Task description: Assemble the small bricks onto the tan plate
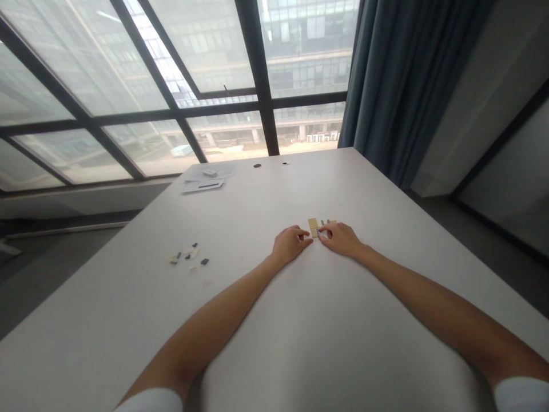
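Open desk (240, 226) is stretching between the left hand (293, 244) and the scattered small pieces (194, 252), which are obstructing passage farther left; papers (201, 185) are blocking the far-left corner.

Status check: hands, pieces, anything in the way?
Right hand at yellow pieces, grip unclear. Left hand close beside, contact unclear. Loose pieces apart, off left. No obstruction visible.

Bright bklight via windows (206, 46), hazy glare, wide-angle edge distort.
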Tool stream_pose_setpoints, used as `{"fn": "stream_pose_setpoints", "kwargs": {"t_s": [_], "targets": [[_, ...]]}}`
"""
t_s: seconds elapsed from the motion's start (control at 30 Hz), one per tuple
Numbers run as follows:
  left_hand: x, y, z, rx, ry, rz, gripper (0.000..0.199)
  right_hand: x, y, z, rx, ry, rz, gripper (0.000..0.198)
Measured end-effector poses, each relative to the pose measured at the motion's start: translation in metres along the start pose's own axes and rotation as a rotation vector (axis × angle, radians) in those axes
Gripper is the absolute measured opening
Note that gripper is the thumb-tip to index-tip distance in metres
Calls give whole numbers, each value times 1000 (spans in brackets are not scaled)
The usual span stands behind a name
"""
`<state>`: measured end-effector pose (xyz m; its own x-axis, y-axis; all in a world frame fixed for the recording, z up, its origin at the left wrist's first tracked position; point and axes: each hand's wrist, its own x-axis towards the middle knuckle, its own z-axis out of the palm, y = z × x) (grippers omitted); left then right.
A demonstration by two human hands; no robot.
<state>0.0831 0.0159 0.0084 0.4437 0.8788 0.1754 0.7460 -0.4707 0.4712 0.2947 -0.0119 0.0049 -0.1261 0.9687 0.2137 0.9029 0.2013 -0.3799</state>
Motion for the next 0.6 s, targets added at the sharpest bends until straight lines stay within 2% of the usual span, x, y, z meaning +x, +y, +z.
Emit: {"fn": "stream_pose_setpoints", "kwargs": {"t_s": [0.6], "targets": [[3,2,0,6,-6,-7,26,0,-2,1,-1,-10,-3,25]]}}
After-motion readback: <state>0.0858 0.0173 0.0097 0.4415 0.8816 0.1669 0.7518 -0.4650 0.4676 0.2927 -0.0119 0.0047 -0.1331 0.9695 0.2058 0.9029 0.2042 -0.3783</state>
